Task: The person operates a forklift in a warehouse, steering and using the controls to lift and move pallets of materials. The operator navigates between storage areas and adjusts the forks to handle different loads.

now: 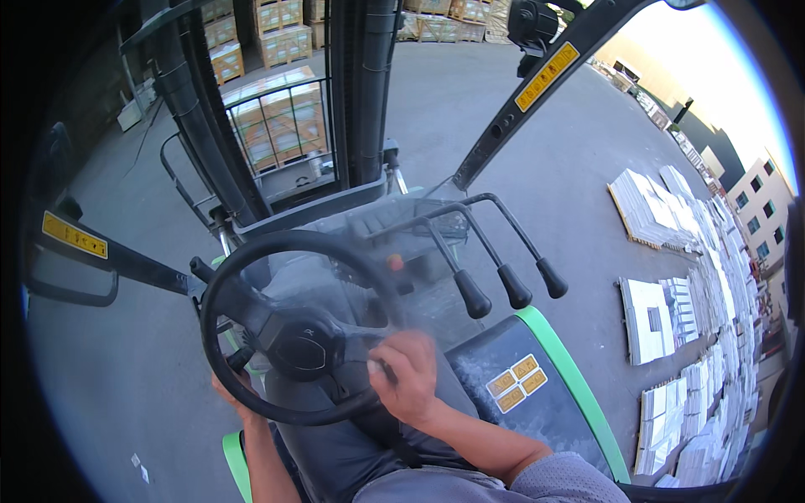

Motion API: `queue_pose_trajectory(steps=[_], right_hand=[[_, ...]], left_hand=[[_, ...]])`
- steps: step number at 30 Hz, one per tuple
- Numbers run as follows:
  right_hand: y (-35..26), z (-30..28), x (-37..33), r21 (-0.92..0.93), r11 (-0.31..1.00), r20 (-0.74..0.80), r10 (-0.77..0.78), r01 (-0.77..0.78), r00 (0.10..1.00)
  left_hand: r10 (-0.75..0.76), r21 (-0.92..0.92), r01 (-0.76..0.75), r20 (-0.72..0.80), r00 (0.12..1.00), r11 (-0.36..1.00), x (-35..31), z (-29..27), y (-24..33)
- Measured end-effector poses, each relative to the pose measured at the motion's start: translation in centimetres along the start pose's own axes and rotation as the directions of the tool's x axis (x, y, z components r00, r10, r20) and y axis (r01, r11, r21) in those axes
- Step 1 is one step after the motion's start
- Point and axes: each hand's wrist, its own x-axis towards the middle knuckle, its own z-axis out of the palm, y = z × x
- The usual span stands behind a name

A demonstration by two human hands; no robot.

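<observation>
A black steering wheel [303,236] with a round hub sits before me in a forklift cab. My right hand [407,373] is closed around the rim at its lower right, fingers curled and slightly blurred. At the lower left of the rim is my left hand [235,397], closed on the wheel and partly covered by it. A dark knob [239,360] shows just above the left hand, inside the wheel. To the right of the wheel stand three black-handled levers [513,285], with neither hand on them.
Beyond the mast [363,101] is a wooden crate [277,117] behind the load guard; more crates [285,46] are stacked farther back. White slab stacks [646,323] line the yard on the right. A green-edged side cover [579,386] with warning stickers lies beside my right arm.
</observation>
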Motion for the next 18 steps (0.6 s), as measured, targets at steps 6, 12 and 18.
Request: queue_pose_trajectory(steps=[6, 12, 18], right_hand=[[-5.2, -4.0, -5.9, 0.019, 1.0, 0.063, 0.011, -0.012, 0.998], [-12.6, -7.2, -12.6, 0.133, 0.991, 0.199, -0.022, -0.005, 0.98], [-22.5, -5.0, -17.3, 0.295, 0.954, 0.366, -0.157, 0.045, 0.917]], left_hand=[[0.026, -0.104, -0.019, 0.07, 0.997, 0.994, -4.0, -5.5, -0.6], [0.237, -0.079, -0.23, 0.088, 0.968, 0.97, -5.7, -11.7, 4.9], [0.199, -0.031, -0.2, 0.333, 0.922, 0.979, -4.7, -17.8, 8.8]])
